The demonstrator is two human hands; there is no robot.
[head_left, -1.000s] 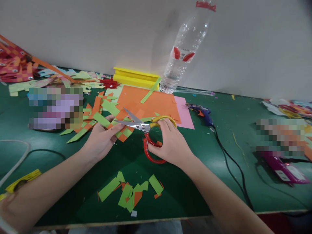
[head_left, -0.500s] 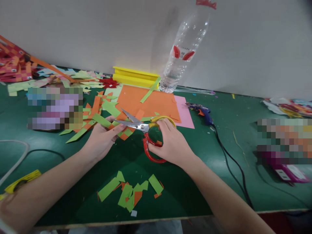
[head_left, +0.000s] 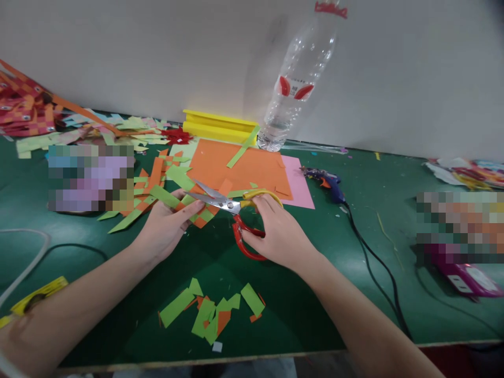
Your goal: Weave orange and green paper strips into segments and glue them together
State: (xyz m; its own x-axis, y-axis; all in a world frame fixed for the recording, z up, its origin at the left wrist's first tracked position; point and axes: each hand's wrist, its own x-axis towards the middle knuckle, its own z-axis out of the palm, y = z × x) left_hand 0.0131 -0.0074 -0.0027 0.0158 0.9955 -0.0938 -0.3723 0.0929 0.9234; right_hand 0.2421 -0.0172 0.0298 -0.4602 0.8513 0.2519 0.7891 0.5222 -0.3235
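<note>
Between the thumb and fingers of my left hand [head_left: 167, 223] is a woven paper piece [head_left: 202, 216] of green and orange strips. My right hand [head_left: 279, 228] grips scissors [head_left: 231, 206] with one yellow and one red handle loop. The blades point left, a little apart, and lie over the woven paper beside my left thumb. More orange and green woven strips [head_left: 155, 176] lie just beyond my left hand. Cut green and orange scraps [head_left: 208, 315] are scattered on the green table [head_left: 129, 315] below my hands.
Orange paper [head_left: 244, 165] overlaps a pink sheet [head_left: 301, 184]. Behind stand a yellow channel piece [head_left: 220, 126] and a clear bottle [head_left: 295, 79]. On the right lie a blue glue gun [head_left: 328, 181] with its black cord and a magenta power strip [head_left: 468, 275]. Red-orange woven pieces [head_left: 25, 105] sit far left.
The scissor blades have closed slightly over the woven paper, and the handle loops are a little nearer each other. My left hand has barely moved.
</note>
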